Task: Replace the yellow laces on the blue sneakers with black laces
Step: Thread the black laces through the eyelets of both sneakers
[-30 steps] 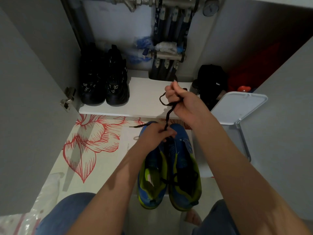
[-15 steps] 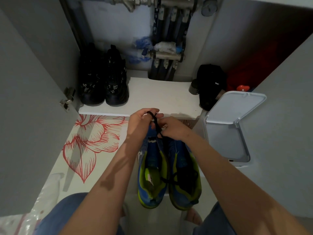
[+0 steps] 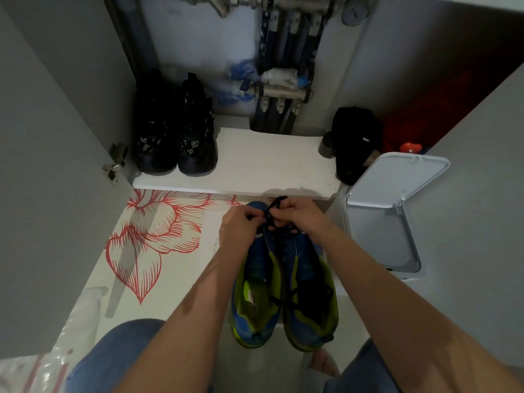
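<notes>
Open grey bin (image 3: 381, 239) at right, its lid (image 3: 397, 177) tipped up; the contents cannot be made out. Open cabinet (image 3: 405, 66) behind: its white shelf (image 3: 269, 160) carries a pair of black shoes (image 3: 175, 137) at the left end and a black bag (image 3: 354, 143) at the right end, with pipes (image 3: 283, 80) running down the back wall between them.

Both forearms reach forward and meet over the toes of the blue sneakers (image 3: 306, 268). The left hand (image 3: 241, 228) and right hand (image 3: 300, 217) are nearly touching, and the curled fingers of each pinch the black lace (image 3: 273, 211), which is bunched in loops between them. More black lace crosses the opening of the right sneaker.

The sneakers stand side by side on the floor, toes toward the shelf edge, between the person's denim-clad knees (image 3: 113, 358). A pale mat (image 3: 147, 242) printed with a red flower lies to their left, beside the grey cabinet door (image 3: 56, 165).
</notes>
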`<state>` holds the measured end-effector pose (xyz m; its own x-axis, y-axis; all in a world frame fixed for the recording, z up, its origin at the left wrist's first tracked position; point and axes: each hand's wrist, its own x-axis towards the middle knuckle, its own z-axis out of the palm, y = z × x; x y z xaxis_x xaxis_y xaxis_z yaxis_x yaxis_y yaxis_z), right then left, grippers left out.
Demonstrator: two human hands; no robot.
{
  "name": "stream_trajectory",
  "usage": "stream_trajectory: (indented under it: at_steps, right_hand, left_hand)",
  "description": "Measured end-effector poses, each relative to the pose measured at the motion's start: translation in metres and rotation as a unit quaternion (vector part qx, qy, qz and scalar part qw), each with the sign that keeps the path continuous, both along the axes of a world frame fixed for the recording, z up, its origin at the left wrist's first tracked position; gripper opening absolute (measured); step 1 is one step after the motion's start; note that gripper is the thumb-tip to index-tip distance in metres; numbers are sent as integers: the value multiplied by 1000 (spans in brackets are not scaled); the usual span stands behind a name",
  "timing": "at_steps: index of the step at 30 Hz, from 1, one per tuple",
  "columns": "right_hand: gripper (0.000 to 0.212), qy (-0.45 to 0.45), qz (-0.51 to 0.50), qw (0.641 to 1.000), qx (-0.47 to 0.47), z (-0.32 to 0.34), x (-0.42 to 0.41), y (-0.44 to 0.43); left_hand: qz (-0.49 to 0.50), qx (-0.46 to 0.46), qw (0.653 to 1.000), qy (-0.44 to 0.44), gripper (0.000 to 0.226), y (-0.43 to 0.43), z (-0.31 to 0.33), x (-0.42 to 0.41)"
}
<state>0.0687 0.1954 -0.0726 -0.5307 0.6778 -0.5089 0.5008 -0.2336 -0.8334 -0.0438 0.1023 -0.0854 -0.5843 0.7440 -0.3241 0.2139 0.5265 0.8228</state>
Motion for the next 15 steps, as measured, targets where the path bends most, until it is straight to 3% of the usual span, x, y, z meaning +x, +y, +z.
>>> stream_trajectory:
  at_steps: [2,5,9,11,13,15]
  right_hand:
    - [16,36,-10,999,-31,-2,2,1]
    - [4,82,-38,994,-55,-1,4,1]
    - [2,84,-62,993,-57,0,5,1]
    - [18,87,-76,992,-58,-1,5,1]
    - [15,78,-70,993,-52,-1,5,0]
    - [15,50,-44,997,-44,-3,5,-1]
  left_hand:
    - [13,0,1000,-9,15,1,-2,2]
    - [18,10,999,-45,16,2,-2,8]
    - [56,45,988,-137,28,7,2,12]
    - [114,86,970,-195,25,8,7,13]
    - [155,139,930,-304,26,10,19,14]
    - [95,149,921,-347,29,14,35,15]
